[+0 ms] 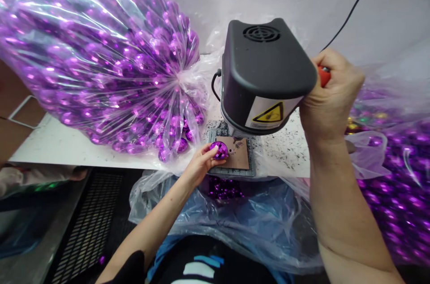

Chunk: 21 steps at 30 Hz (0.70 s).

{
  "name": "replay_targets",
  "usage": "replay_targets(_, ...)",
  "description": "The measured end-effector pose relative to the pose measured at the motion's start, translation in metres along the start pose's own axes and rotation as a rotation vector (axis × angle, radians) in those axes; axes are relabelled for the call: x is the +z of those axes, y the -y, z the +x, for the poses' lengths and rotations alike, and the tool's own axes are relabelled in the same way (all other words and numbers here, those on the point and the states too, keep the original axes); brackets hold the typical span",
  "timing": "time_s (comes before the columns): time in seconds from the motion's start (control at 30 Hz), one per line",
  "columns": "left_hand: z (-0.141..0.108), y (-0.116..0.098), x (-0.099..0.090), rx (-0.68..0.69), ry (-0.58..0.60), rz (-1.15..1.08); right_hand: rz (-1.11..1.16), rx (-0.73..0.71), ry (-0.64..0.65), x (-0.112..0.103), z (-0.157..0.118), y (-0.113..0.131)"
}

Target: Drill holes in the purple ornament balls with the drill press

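Observation:
My left hand (203, 161) pinches a shiny purple faceted ball (220, 150) between thumb and fingers. The ball is just above a brown board (240, 156) that lies on a dark grey base plate (251, 169). Above the board stands a black machine housing (265, 64) with a round vent on top and a yellow warning label. On the right, my right hand (336, 87) is wrapped round the red handle (324, 76) at the machine's side. The underside of the machine is mostly hidden by its housing.
A large clear bag (110, 51) of purple balls fills the left of the white table (101, 152); several balls lie by its mouth. Another bag (399, 194) stands at right. Below the table edge, an open plastic bag (268, 203) holds purple pieces. Dark crumbs surround the plate.

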<state>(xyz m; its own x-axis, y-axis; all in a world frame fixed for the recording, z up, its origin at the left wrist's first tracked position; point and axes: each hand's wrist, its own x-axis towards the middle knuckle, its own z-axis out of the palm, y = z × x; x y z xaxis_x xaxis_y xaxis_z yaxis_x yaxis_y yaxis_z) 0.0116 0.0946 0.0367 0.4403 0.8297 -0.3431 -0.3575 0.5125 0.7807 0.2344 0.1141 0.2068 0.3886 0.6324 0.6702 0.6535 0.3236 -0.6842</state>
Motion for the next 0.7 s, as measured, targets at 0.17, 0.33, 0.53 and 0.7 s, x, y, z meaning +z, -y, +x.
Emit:
replay_targets(0.17,0.006,0.003,0.008,0.253,-0.07,0.443,-0.004,0.004,-0.008,0.0,0.0,-0.001)
replay_targets(0.33,0.016,0.012,0.003,0.422,-0.123,0.866,0.02,0.002,-0.006,0.0,0.0,-0.001)
replay_targets(0.53,0.027,0.02,0.002,0.565,-0.133,1.127,0.014,0.003,0.005,-0.001,0.001,0.0)
replay_targets(0.7,0.031,0.022,0.01,0.719,-0.061,1.247,0.035,0.012,-0.003,-0.001,0.0,0.0)
